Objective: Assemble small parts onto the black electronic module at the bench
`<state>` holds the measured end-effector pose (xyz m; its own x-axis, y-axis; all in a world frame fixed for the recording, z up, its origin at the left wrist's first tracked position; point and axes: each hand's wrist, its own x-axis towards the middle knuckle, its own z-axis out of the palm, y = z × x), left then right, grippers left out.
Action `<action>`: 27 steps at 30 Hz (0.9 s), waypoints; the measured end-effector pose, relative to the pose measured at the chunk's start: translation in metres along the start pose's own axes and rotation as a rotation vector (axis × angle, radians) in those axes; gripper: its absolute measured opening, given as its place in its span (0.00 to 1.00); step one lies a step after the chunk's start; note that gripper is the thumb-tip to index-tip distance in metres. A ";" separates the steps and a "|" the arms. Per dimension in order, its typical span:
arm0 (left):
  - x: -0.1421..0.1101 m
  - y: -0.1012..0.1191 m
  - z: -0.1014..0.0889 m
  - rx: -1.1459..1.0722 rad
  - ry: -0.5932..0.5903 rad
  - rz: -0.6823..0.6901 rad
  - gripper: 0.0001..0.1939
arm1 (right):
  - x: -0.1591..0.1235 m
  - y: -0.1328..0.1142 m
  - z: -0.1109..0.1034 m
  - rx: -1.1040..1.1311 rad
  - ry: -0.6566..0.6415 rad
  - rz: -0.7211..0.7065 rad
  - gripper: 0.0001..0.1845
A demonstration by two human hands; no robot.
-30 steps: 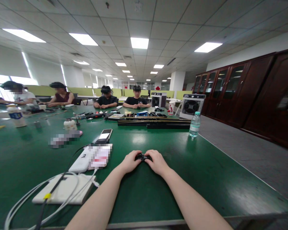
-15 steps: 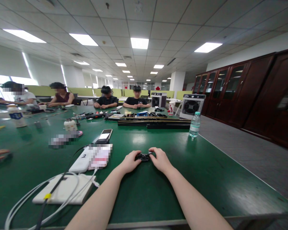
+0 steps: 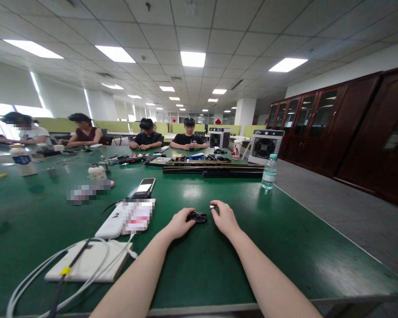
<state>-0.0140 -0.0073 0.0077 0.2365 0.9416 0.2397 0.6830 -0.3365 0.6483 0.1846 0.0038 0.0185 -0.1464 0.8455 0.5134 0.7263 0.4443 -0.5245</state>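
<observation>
My left hand (image 3: 181, 223) rests on the green table (image 3: 285, 238), fingers closed on a small black part (image 3: 197, 217) that lies on the surface. My right hand (image 3: 224, 217) is just to the right of it, fingers pinched on a tiny silvery piece (image 3: 212, 206), a little apart from the black part. Both forearms reach in from the bottom edge.
To the left lie a white power bank (image 3: 111, 225), a phone (image 3: 144, 187), a white flat device with cables (image 3: 86, 263). A water bottle (image 3: 269, 172) stands at the right edge, black rails (image 3: 215, 170) behind. Several people sit at the far side.
My right hand has come off the black part and shifted right and slightly away, carrying a small silvery piece. The left hand stays on the black part.
</observation>
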 end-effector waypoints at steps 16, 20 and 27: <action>0.000 0.000 0.000 -0.013 -0.031 -0.001 0.20 | 0.001 0.002 -0.003 0.019 0.066 0.052 0.15; 0.000 0.001 -0.001 -0.021 -0.029 0.012 0.20 | 0.001 0.002 -0.003 0.023 0.075 0.049 0.16; -0.001 0.002 -0.001 -0.004 -0.043 0.025 0.22 | 0.001 0.000 -0.004 0.024 0.071 0.051 0.16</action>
<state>-0.0135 -0.0088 0.0097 0.2828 0.9326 0.2242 0.6736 -0.3595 0.6458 0.1876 0.0035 0.0220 -0.0616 0.8445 0.5321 0.7151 0.4092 -0.5667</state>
